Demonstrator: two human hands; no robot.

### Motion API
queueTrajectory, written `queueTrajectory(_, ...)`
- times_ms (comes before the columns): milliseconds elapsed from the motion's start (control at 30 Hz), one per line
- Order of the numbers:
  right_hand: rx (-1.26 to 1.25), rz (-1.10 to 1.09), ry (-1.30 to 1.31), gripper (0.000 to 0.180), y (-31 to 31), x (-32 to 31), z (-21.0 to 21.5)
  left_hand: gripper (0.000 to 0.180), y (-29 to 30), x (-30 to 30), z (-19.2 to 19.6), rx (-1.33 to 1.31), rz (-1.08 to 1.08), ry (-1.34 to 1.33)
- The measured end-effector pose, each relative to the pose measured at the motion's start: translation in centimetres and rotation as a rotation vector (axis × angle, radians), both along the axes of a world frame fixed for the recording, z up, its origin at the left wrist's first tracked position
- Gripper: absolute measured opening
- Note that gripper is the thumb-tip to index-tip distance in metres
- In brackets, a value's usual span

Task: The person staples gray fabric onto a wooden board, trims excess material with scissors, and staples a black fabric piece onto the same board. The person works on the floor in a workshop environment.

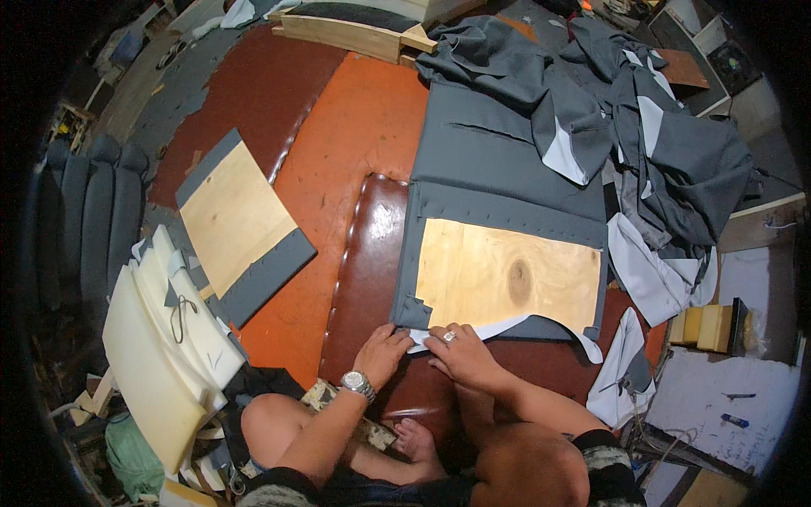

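Note:
A wooden board lies pale face up, its rim wrapped in dark grey fabric that stretches away behind it. Along its near edge the fabric's white underside shows as a loose flap, curling down at the right. At the board's near left corner, my left hand is closed with bent fingers gripping the fabric edge. Just to its right, my right hand grips the white flap, fingers curled over it by the wood. A watch is on my left wrist and a ring on my right hand.
Beneath lies brown and orange padded sheeting. To the left are another fabric-edged board, stacked cream foam pads and dark ribbed cushions. Bunched grey fabric fills the right, near a white scrap and yellow blocks.

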State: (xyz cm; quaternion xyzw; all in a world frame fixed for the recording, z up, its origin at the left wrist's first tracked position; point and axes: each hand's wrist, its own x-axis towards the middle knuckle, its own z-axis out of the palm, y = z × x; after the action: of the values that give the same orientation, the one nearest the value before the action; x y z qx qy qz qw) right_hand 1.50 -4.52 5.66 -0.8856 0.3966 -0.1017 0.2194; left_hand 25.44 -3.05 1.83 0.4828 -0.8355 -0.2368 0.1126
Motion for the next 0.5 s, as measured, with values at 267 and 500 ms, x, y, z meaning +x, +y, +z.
queueTrajectory(267, -0.172, 0.023, 0.077, 0.026, -2.4, 3.0, -1.7, 0.035, -1.9, 1.2, 1.8, 0.286, 0.274, 0.309)
queueTrajectory(500, -0.054, 0.075, 0.154, 0.021, -6.3, 2.7, -1.7, 0.038, -3.5, 1.0, -0.3, 0.008, 0.261, 0.302)
